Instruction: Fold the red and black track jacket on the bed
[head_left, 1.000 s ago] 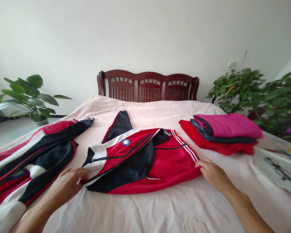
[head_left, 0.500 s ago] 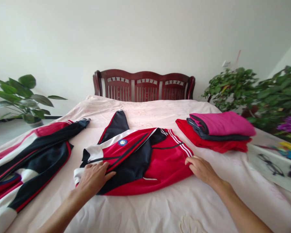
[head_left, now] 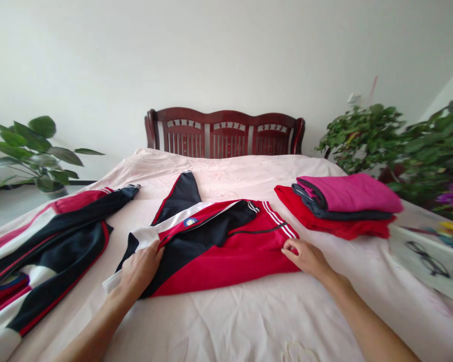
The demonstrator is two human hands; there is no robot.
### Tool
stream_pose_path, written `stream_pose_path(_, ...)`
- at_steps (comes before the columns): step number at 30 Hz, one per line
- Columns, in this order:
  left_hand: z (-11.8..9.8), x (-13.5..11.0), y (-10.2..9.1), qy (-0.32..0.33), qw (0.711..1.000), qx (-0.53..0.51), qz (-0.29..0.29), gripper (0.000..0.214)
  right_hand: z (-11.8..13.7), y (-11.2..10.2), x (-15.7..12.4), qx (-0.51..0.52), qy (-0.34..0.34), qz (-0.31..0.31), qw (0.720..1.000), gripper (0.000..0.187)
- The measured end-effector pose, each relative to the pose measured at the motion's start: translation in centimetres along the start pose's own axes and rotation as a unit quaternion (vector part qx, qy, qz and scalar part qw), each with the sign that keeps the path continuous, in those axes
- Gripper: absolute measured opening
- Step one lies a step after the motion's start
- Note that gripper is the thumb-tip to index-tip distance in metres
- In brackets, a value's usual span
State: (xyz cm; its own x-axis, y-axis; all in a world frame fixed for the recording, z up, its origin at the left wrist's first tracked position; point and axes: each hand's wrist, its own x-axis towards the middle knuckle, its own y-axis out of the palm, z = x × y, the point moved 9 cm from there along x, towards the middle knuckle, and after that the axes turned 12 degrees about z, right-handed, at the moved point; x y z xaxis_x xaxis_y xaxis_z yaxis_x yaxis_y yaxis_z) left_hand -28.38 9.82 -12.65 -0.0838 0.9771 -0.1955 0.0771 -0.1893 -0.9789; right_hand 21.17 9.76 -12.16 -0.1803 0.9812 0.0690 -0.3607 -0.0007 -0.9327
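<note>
A red, navy and white track jacket [head_left: 226,256] lies on the bed in front of me, its front panel with a round badge folded back toward the far side. My left hand [head_left: 141,266] is closed on the jacket near the white collar. At the striped hem on the right, my right hand [head_left: 304,255] pinches the jacket's near edge. One navy sleeve [head_left: 179,196] points away toward the headboard.
Another track jacket [head_left: 60,246] lies spread at the left. A stack of folded clothes [head_left: 351,196], pink on top, sits at the right. Beyond it are eyeglasses [head_left: 428,259]. A wooden headboard [head_left: 226,133] and leafy plants [head_left: 362,136] stand behind the pink bedspread [head_left: 226,332].
My left hand has closed on the jacket's front and drawn it up and back, baring more of the inside. My right hand has shifted slightly left, and the near red edge has moved away from me.
</note>
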Motion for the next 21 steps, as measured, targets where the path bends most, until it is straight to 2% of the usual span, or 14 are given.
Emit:
stream_pose_path(3, -0.5, -0.7, -0.1, 0.015, 0.998, 0.032, -0.044, 0.038, 0.4, 0.0, -0.3, -0.052, -0.003, -0.025, 0.998, 0.017)
stream_pose_path(6, -1.8, -2.1, -1.4, 0.071, 0.984, 0.066, -0.148, 0.041, 2.1, -1.0, -0.8, -0.113, -0.014, -0.07, 0.991, 0.021)
stream_pose_path(8, -3.6, -3.5, -1.9, 0.167, 0.964, 0.054, -0.2, 0.04, 3.7, -1.6, -1.0, -0.126, -0.025, -0.103, 0.986, 0.024)
stream_pose_path(9, -4.8, -4.3, -1.7, 0.232, 0.95, 0.04, -0.205, 0.038, 4.4, -1.7, -1.0, -0.118, -0.033, -0.111, 0.986, 0.025)
stream_pose_path(12, -8.0, -6.4, 0.0, 0.394, 0.905, 0.026, -0.156, 0.04, 5.0, -1.7, -1.0, -0.046, -0.063, -0.124, 0.989, 0.028)
stream_pose_path(14, -9.0, -7.2, 1.4, 0.44, 0.888, 0.044, -0.13, 0.049, 3.2, -2.3, -1.4, 0.027, -0.048, -0.163, 0.985, 0.031)
stream_pose_path(17, -9.2, -7.5, 2.3, 0.444, 0.88, 0.071, -0.152, 0.057, -2.9, -3.3, -3.3, 0.182, 0.055, -0.229, 0.955, 0.041)
stream_pose_path(19, -9.1, -7.6, 2.2, 0.436, 0.877, 0.078, -0.187, 0.051, -6.4, -2.8, -4.6, 0.289, 0.113, -0.217, 0.925, 0.045)
stream_pose_path(21, -9.3, -7.8, 1.9, 0.443, 0.869, 0.079, -0.206, 0.042, -7.8, -2.1, -5.4, 0.351, 0.132, -0.183, 0.909, 0.048)
